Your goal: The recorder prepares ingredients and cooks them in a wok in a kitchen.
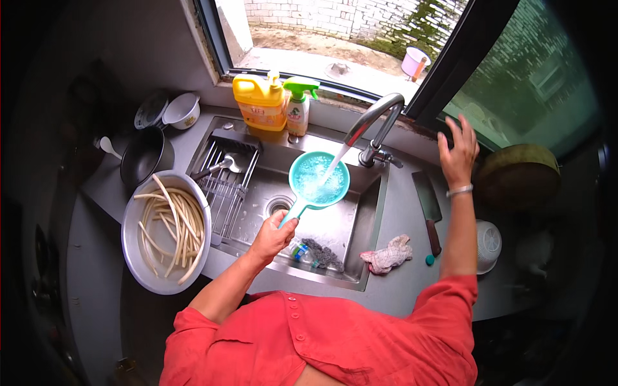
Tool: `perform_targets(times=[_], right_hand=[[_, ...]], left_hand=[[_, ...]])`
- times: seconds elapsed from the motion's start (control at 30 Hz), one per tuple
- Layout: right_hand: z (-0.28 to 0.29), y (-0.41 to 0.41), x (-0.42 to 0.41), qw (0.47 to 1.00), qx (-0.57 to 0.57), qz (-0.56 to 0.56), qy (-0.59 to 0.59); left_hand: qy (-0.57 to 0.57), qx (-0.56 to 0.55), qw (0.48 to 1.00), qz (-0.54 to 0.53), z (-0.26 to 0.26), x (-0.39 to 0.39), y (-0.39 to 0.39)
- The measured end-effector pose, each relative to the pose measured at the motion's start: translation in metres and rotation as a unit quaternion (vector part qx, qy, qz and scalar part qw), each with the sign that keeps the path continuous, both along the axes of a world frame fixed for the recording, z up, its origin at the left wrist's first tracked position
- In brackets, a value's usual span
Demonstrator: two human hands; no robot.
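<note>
My left hand (276, 236) grips the handle of a turquoise plastic water ladle (319, 179) over the steel sink (364, 241). Water runs from the curved chrome faucet (374, 116) into the ladle, where it bubbles. Raised with fingers apart, my right hand (458, 152) holds nothing, near the window frame to the right of the faucet. In the sink's lower part lie a grey mesh scrubber (326, 255) and a clear plastic piece with a blue-green label (299, 252). A large metal basin (129, 241) with long pale peeled stalks (181, 222) stands at the left.
A cleaver (427, 198), a crumpled cloth (390, 255) and a white plastic basket (488, 246) are on the right counter. A drying rack (241, 193) holding a metal ladle spans the sink's left side. Behind stand a yellow jug (260, 103) and a spray bottle (298, 113); a dark pot (145, 157) is left.
</note>
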State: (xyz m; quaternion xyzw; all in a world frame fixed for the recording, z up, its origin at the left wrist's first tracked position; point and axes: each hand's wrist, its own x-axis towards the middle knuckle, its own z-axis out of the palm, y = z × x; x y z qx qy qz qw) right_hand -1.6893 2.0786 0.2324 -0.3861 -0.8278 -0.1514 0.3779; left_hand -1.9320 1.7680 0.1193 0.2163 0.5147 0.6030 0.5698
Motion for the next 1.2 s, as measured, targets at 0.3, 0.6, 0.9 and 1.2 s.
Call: perform_targets(times=[0.3, 0.6, 0.9, 1.2], right_hand=[[-0.123, -0.102, 0.061, 0.962, -0.249, 0.028, 0.106], [-0.185, 0.000, -0.023, 0.845, -0.449, 0.033, 0.289], [-0.179, -0.057, -0.043, 0.826, -0.476, 0.140, 0.270], [-0.117, -0.223, -0.099, 0.749, -0.572, 0.202, 0.268]], left_hand=[[0.040, -0.005, 0.999, 0.004, 0.002, 0.004, -0.008], [0.031, -0.003, 0.999, -0.014, 0.008, 0.006, -0.004], [0.026, 0.034, 0.999, 0.012, 0.030, -0.016, -0.072], [-0.012, 0.124, 0.990, 0.072, 0.101, -0.064, -0.269]])
